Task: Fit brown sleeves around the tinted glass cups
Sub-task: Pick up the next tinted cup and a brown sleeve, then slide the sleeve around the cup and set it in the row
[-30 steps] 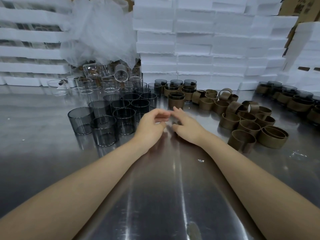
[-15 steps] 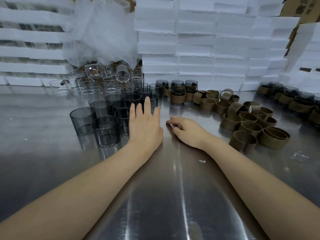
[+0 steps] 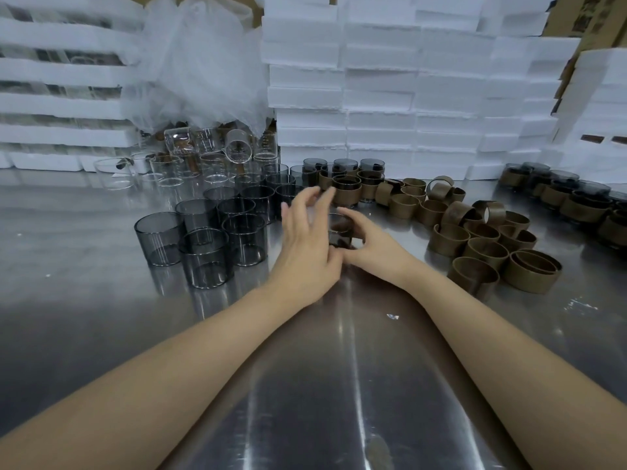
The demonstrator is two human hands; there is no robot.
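Near the middle of the steel desk (image 3: pixel 101 317), the right hand (image 3: pixel 376 247) grips one tinted glass cup (image 3: pixel 340 227). Its forefinger arches over the far side and its thumb curls in at the base. The cup stands mouth up. Its lower half is dark and partly covered, so I cannot tell whether a sleeve is on it. The left hand (image 3: pixel 305 244) is just beside the cup on the left with its fingers spread, loose and blurred, gripping nothing.

Toward the left edge, a cluster of bare tinted cups (image 3: pixel 203 239) stands upright and packed close, rims touching. Behind them at the far edge are clear glasses (image 3: pixel 207 164). Most are upright, and a few lie on their sides on top of the others. Crumpled white plastic film (image 3: pixel 196 62) hangs over that pile.

Toward the right edge is a heap of loose brown sleeves (image 3: pixel 481 239). Some stand as rings, some tilt, and one is nested inside another at the near end. At the far edge, past the hands, sleeved cups (image 3: pixel 346 189) stand with brown bands round their lower halves. A second batch of banded cups (image 3: pixel 576 201) sits at the far right corner.

Stacked white foam trays (image 3: pixel 407 96) line the back of the desk. In the left stacks dark shapes show in the gaps, too dim to identify. A cardboard box (image 3: pixel 592 15) at the upper right bears dark print too small to read.
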